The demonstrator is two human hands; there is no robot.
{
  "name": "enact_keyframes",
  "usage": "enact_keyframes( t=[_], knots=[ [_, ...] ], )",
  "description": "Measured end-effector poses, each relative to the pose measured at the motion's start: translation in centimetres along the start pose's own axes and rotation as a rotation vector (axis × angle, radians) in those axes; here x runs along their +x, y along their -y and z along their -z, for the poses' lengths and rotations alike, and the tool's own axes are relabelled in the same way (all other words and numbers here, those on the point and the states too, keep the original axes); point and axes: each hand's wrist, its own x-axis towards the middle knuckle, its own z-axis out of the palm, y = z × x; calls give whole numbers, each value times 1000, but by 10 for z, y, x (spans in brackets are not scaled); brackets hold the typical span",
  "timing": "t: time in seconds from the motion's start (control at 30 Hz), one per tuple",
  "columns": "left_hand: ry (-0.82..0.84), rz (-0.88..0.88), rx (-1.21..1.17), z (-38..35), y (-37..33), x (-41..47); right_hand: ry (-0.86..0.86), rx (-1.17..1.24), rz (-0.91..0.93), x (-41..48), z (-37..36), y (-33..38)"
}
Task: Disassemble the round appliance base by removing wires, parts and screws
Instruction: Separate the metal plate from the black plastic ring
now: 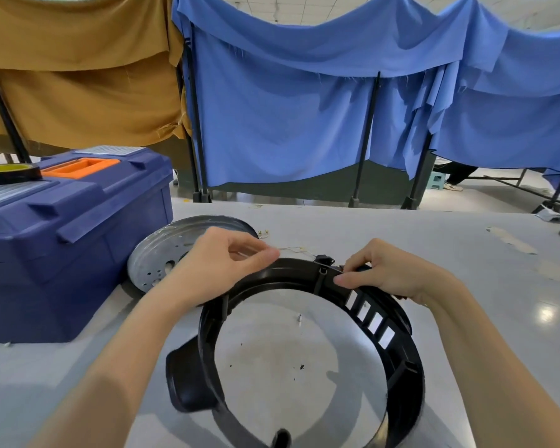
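The round black plastic appliance base, an open ring with rectangular slots on its right wall, lies on the grey table in front of me. My left hand pinches a thin whitish wire just above the ring's far rim. My right hand grips the far right rim, thumb inside the wall and fingers curled over the outside. Between the hands a small black connector sits at the rim, with the wire running past it. A small loose screw or bit lies on the table inside the ring.
A round silver metal plate with holes lies behind my left hand. A blue toolbox with an orange handle stands at the left, a roll of black tape on its lid. Black crumbs dot the table. Blue and tan curtains hang behind.
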Motion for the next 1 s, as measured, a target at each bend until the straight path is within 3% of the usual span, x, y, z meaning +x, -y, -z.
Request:
enact_keyframes(
  t=[0.17, 0.47, 0.63, 0.77, 1.0],
  knots=[
    [-41, 14, -77, 11, -7, -3, -75, 37, -33, -3, 8, -5],
    [29, 236, 296, 8, 7, 4, -157, 71, -29, 0, 0, -1],
    [-80, 328, 189, 27, 24, 7, -224, 157, -94, 5, -1, -4],
    [-137, 428, 94, 45, 38, 3, -160, -3, -155, 8, -5, -10],
    [-253, 542, -46, 66, 59, -5, 134, -151, -137, 24, -59, 12]
  ],
)
